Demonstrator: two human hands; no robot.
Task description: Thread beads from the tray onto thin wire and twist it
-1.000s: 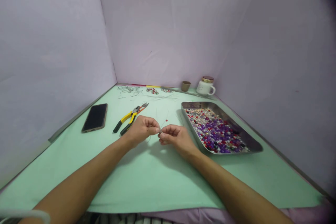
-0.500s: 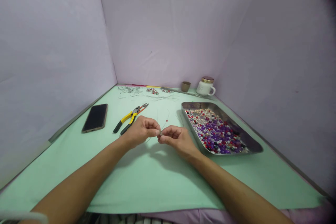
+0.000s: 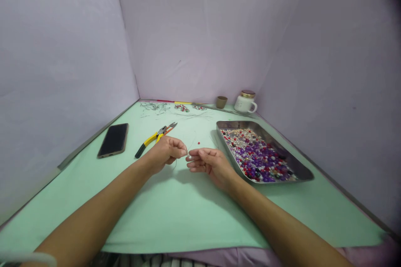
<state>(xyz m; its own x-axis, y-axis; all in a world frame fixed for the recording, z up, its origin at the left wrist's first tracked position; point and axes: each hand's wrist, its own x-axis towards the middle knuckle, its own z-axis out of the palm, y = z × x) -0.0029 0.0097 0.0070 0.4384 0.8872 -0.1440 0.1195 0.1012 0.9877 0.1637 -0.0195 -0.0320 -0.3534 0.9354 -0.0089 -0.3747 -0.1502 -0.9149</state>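
Observation:
My left hand (image 3: 167,152) pinches a thin wire between thumb and forefinger. A small whitish bead (image 3: 189,157) sits at its fingertips, between the two hands. Just to the right, my right hand (image 3: 213,164) has its fingers stretched out and slightly apart, with the tips close to that bead; whether they touch it I cannot tell. Beyond the hands shows a small red bead (image 3: 198,143); whether it lies on the green cloth or hangs on a wire is too fine to see. Yellow-and-black pliers (image 3: 151,139) lie behind my left hand, partly covered by it.
A metal tray (image 3: 300,172) of purple, red, white and black beads stands to the right. On the left lies a phone (image 3: 113,140). Along the back are wire pieces (image 3: 155,107), beaded pieces (image 3: 181,108), a small brown cup (image 3: 221,102) and a lidded white mug (image 3: 245,103).
My right hand has let go of its pinch and its fingers have straightened. My left hand still pinches the wire and has shifted slightly left.

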